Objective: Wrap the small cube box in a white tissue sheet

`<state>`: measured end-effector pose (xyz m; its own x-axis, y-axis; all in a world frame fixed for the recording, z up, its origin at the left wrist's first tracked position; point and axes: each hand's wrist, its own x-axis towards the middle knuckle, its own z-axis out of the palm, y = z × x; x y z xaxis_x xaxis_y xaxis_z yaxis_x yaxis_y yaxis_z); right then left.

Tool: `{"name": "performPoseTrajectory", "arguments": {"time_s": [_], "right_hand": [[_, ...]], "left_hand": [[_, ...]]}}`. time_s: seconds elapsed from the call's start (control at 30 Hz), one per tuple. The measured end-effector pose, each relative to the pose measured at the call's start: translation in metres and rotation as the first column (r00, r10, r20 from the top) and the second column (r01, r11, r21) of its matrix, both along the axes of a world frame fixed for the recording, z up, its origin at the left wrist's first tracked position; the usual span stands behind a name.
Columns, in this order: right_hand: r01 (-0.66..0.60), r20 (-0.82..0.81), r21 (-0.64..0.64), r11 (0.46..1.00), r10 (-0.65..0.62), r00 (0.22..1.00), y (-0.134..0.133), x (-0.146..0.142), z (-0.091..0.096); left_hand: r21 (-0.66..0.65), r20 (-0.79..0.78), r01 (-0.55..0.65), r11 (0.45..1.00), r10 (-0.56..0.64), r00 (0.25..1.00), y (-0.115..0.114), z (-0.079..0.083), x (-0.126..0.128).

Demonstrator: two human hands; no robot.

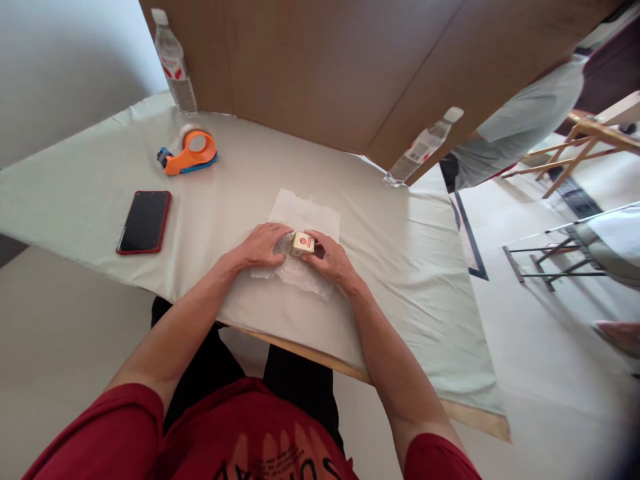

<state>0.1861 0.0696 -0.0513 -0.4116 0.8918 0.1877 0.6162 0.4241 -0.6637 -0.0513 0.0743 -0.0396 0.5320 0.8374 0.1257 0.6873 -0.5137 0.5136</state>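
A small cream-coloured box point(303, 244) with a red mark sits on a sheet of clear bubble wrap point(306, 279). My right hand point(334, 259) grips the box from the right, thumb at its near side and fingers at its far side. On the other side, my left hand point(261, 245) is curled round the left part of the bubble wrap, which bunches up between thumb and fingers close to the box. Beneath and beyond the wrap lies a white sheet point(306, 212), partly covered by it.
An orange tape dispenser point(197, 153) and a red-cased phone point(145, 222) lie to the left on the cloth-covered table point(420, 267). A cardboard panel point(320, 67) stands behind, with water bottles point(175, 67) at both ends. Another person's sleeve point(530, 113) shows beyond it.
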Motion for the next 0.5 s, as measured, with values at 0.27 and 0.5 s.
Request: {"name": "performPoseTrajectory", "arguments": {"time_s": [0.27,0.5], "right_hand": [[0.021,0.017,0.207,0.978,-0.025,1.0,-0.045,0.002,0.046],[-0.127,0.413,0.288,0.949,-0.004,0.911,-0.085,-0.012,0.023]], "left_hand": [[-0.048,0.165,-0.057,0.997,0.064,0.984,0.004,0.003,-0.001],[-0.107,0.373,0.013,0.994,0.028,0.927,-0.007,0.024,-0.003]]}}
